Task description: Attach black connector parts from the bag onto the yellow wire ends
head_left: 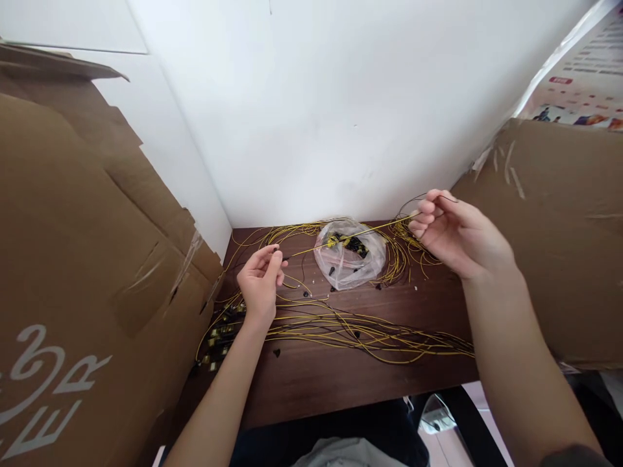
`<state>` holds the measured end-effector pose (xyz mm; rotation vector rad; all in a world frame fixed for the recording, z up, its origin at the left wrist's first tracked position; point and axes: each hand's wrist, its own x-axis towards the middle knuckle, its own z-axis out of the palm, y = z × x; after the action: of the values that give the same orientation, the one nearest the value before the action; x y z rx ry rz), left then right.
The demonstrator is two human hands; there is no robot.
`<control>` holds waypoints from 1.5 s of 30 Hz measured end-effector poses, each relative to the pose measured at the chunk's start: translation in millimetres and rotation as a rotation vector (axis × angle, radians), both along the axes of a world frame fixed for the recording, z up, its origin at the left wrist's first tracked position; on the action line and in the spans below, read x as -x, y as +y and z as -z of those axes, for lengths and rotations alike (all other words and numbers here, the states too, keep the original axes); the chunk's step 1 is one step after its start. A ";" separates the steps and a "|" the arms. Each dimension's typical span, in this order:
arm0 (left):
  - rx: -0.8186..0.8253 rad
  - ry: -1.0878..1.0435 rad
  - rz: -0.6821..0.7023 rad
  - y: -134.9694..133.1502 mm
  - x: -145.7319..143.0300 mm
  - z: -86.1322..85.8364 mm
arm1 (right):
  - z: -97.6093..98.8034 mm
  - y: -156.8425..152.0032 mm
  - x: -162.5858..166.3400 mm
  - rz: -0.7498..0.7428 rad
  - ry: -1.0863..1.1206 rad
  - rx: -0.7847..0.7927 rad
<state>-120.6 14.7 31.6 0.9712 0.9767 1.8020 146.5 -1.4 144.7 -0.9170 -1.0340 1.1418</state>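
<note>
A thin yellow wire [350, 237] runs taut between my two hands above the table. My left hand [263, 272] pinches a small black piece at its left end, thumb against fingers. At the upper right my right hand [452, 230] is closed on the wire, with a thin dark strand trailing by its fingertips. Behind the wire lies a clear plastic bag [348, 269] with small black and yellow parts in it. Below my hands a bundle of yellow and black wires [370, 334] stretches across the table, its left end among black and yellowish connectors [221, 334].
Large cardboard boxes stand at the left [73, 227] and the right [549, 246]. A white wall [341, 117] closes off the back of the brown table [311, 389]. More coiled yellow wires [396, 266] lie beside the bag, and several small black pieces are scattered about.
</note>
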 end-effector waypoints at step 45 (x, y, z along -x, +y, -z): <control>0.144 0.071 0.208 1.5 -2.9 9.9 | 105.5 11.9 154.2 -0.226 -1.579 -0.014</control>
<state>-117.7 16.3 21.7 1.0128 0.9955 1.5143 -7.7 10.4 39.3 -1.7513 -2.4104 0.3759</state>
